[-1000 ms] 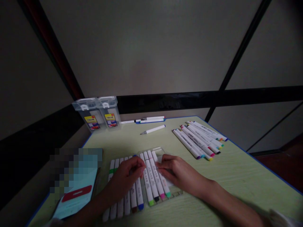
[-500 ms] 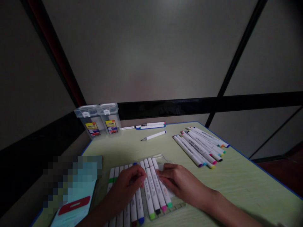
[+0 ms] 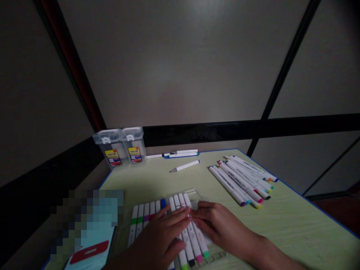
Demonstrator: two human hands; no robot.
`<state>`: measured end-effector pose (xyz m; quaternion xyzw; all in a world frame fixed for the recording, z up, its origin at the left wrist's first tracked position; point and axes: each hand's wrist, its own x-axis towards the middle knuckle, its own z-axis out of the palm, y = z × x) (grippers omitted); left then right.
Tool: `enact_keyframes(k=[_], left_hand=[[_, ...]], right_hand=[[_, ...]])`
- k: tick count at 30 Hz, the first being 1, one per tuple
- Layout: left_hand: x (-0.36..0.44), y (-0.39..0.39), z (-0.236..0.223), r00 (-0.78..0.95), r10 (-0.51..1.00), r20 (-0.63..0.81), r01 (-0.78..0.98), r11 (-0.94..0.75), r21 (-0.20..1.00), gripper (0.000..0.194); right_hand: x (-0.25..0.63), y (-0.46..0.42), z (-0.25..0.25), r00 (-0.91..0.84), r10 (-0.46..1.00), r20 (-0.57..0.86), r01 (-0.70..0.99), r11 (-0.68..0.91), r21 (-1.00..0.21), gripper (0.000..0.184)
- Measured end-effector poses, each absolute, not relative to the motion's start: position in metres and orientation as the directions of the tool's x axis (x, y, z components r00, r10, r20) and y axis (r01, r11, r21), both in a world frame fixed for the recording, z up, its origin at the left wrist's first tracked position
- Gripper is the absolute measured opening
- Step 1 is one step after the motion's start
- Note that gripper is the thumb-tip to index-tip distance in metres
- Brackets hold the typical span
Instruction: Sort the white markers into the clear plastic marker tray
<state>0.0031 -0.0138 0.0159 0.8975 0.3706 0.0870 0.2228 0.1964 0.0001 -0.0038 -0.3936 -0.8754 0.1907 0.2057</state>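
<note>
White markers lie side by side in a clear plastic tray (image 3: 194,192), in a left group (image 3: 140,213) and a right group (image 3: 184,243) with lime, black, pink and green ends. Across both groups rests my left hand (image 3: 165,234), fingers stretched out and palm down, its fingertips meeting my right fingers. It covers the middle of several markers. My right hand (image 3: 221,225) is at the right side of the row, with thumb and fingers closed at the outermost marker, the one with a green end (image 3: 201,237). The exact contact under the fingertips is partly hidden.
Loose markers (image 3: 242,180) form a pile to the right. Two clear lidded boxes (image 3: 119,148) stand at the back left. An uncapped pen (image 3: 184,166) and further pens (image 3: 184,153) lie at the back. A lit phone (image 3: 92,247) is at the left, beside my forearm.
My left hand has moved right and its curled fingers have stretched out over the right group of markers. The right hand keeps its place by the outermost marker. The view has shifted slightly.
</note>
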Motion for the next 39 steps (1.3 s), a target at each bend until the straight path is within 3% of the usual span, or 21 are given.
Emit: enact_keyframes(k=[9, 18, 22, 26, 32, 39], left_hand=[[0.000, -0.014, 0.008, 0.726, 0.680, 0.103, 0.580, -0.686, 0.438, 0.043], [0.002, -0.012, 0.013, 0.737, 0.676, 0.010, 0.617, -0.678, 0.398, 0.040], [0.003, -0.013, 0.013, 0.732, 0.682, 0.004, 0.626, -0.674, 0.393, 0.039], [0.004, -0.013, 0.013, 0.730, 0.683, 0.037, 0.609, -0.673, 0.419, 0.038], [0.004, -0.013, 0.014, 0.735, 0.675, 0.064, 0.580, -0.675, 0.457, 0.039], [0.004, -0.012, 0.013, 0.736, 0.672, 0.081, 0.589, -0.695, 0.412, 0.036]], right_hand=[[0.195, 0.002, -0.003, -0.599, 0.771, 0.214, 0.596, 0.608, -0.524, 0.020], [0.199, 0.011, 0.000, -0.512, 0.807, 0.294, 0.630, 0.586, -0.510, 0.020], [0.201, 0.040, 0.005, -0.445, 0.821, 0.358, 0.718, 0.566, -0.405, 0.021], [0.200, 0.080, 0.001, -0.441, 0.835, 0.330, 0.825, 0.521, -0.217, 0.022], [0.193, 0.122, -0.010, -0.434, 0.842, 0.321, 0.892, 0.451, 0.024, 0.048], [0.191, 0.134, -0.012, -0.444, 0.868, 0.223, 0.895, 0.439, 0.072, 0.031]])
